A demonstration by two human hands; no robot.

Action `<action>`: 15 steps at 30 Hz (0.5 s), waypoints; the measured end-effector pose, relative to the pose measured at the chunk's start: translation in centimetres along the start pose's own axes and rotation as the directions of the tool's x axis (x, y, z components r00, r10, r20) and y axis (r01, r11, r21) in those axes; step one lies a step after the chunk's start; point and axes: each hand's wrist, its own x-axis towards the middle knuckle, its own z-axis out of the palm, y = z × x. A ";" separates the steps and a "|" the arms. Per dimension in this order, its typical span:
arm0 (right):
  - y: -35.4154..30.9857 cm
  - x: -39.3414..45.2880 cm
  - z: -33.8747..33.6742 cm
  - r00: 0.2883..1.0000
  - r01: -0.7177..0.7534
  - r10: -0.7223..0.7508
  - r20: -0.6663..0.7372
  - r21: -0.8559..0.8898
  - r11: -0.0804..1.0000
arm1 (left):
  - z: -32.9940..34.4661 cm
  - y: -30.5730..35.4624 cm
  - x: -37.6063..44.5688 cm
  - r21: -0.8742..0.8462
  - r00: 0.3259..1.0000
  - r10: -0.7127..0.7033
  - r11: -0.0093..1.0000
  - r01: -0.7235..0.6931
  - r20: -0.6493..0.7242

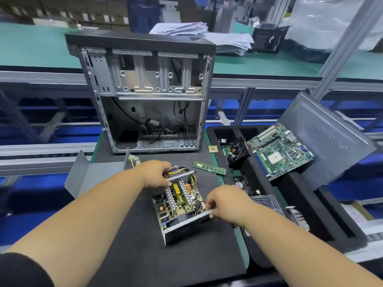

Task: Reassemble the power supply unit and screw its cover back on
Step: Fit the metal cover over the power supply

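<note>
Head view. The power supply unit point(179, 206) lies open at centre frame on the black foam mat point(145, 245), its circuit board and heat sinks exposed. The left hand point(154, 172) grips the unit's far edge beside the wire bundle point(179, 169), fingers curled over the metal wall. The right hand point(224, 203) pinches the near right corner of the housing. A grey metal cover point(87, 179) lies at left centre, apart from the unit. An empty computer case point(145, 94) stands upright in the upper centre. A memory module point(209, 168) lies right of the unit. A motherboard point(281, 151) rests in the black tray point(310, 204) at right.
</note>
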 end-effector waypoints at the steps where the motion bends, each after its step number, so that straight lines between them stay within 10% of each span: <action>1: 0.4 0.3 -0.2 1.000 0.003 -0.003 -0.016 -0.027 1.000 | 0.1 -0.1 -0.5 -0.014 0.999 -0.027 1.000 0.026 -0.018; 15: 3.2 10.7 -2.3 0.981 0.119 -0.090 0.172 -0.165 0.979 | 3.6 2.5 -6.1 -0.100 0.879 -0.444 0.896 0.432 -0.175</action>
